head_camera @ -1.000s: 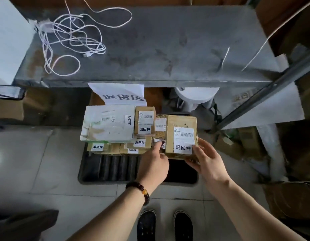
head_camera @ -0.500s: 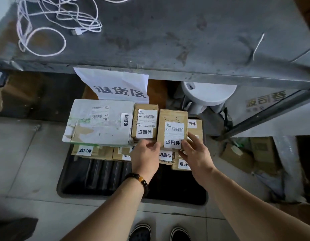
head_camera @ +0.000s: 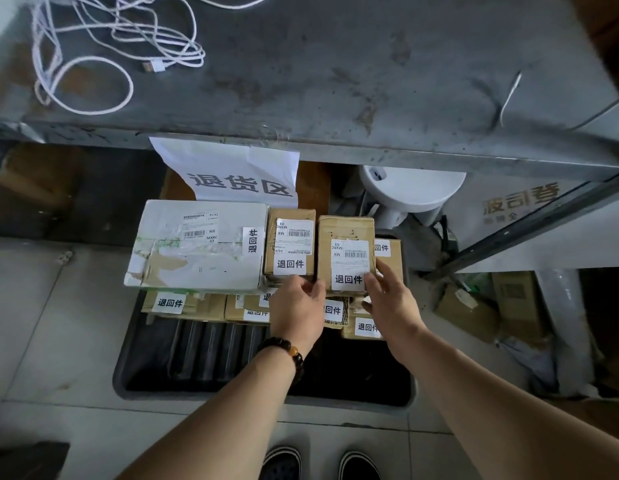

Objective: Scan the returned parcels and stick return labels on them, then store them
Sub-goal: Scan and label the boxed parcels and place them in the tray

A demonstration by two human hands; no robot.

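Parcel (head_camera: 346,233) with its return label (head_camera: 348,279) sits atop the stack (head_camera: 183,308) in the black tray (head_camera: 232,393) below the bench (head_camera: 336,81), beside another brown box (head_camera: 290,216). My left hand (head_camera: 297,306) curls its fingers (head_camera: 296,283) round the near-left corner; my right hand (head_camera: 393,303) pinches the near-right corner.

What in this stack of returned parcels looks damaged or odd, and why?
The large white parcel at the stack's left looks battered: its white surface is torn at the near-left corner, baring brown cardboard. The brown parcel held by the left hand and right hand has ragged top tape.
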